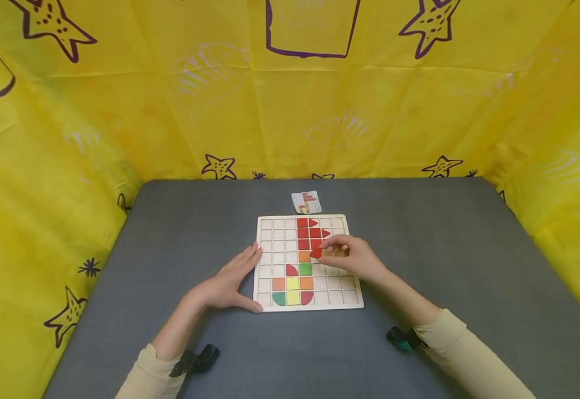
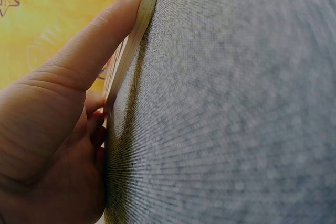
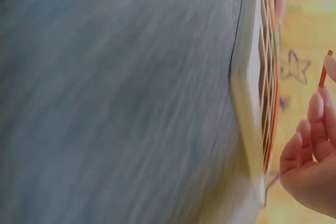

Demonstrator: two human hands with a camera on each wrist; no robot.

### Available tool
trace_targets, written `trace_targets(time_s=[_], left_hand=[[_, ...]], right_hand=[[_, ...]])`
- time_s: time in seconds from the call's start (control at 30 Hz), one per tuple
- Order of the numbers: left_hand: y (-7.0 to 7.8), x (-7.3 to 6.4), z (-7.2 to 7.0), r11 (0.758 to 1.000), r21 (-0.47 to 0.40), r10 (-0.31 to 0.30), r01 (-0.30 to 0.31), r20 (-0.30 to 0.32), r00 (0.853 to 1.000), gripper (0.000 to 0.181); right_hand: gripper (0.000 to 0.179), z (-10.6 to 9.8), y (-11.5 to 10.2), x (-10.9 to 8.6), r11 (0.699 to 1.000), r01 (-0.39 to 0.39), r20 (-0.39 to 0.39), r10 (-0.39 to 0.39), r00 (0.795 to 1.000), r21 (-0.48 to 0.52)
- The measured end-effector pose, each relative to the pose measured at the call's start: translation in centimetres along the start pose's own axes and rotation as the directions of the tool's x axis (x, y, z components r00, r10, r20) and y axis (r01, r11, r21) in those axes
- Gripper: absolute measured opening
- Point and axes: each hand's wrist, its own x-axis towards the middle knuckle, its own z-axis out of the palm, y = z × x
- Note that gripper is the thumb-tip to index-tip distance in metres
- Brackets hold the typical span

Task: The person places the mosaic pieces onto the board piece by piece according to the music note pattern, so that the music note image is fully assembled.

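Note:
A square wooden grid board (image 1: 337, 282) lies on the table, with red, orange, green and yellow flat tiles set in its cells. My right hand (image 1: 357, 257) pinches a small red tile (image 1: 316, 253) between thumb and finger, over the board beside an orange tile (image 1: 304, 256). In the right wrist view the red tile (image 3: 325, 69) shows edge-on, raised off the grid. My left hand (image 1: 230, 280) rests at the board's left edge, fingers stretched out and thumb near the lower left corner. The left wrist view shows that thumb (image 2: 105, 38) lying against the board's side.
A small printed card (image 1: 307, 202) with a coloured grid pattern lies just behind the board. The grey table (image 1: 195, 221) reaches out on both sides. Yellow cloth (image 1: 170, 122) with sea-creature drawings hangs around its back and sides.

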Motion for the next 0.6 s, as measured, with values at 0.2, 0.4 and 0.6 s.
trace_targets(time_s=[0.2, 0.4, 0.6], left_hand=[[0.1, 0.1, 0.0, 1.0, 0.0, -0.009, 0.009, 0.003, 1.0, 0.124], [0.1, 0.1, -0.1, 1.0, -0.003, -0.01, 0.01, 0.007, 1.0, 0.124], [0.1, 0.0, -0.1, 1.0, -0.016, -0.01, 0.01, 0.006, 1.0, 0.124]], right_hand=[[0.024, 2.6, -1.2, 1.4, 0.993, 0.103, 0.089, -0.097, 0.991, -0.065], [0.021, 4.4, -2.3, 2.5, 0.961, 0.213, 0.192, -0.179, 0.965, -0.177], [0.021, 5.5, -3.0, 3.1, 0.915, 0.276, 0.228, -0.213, 0.95, -0.295]])
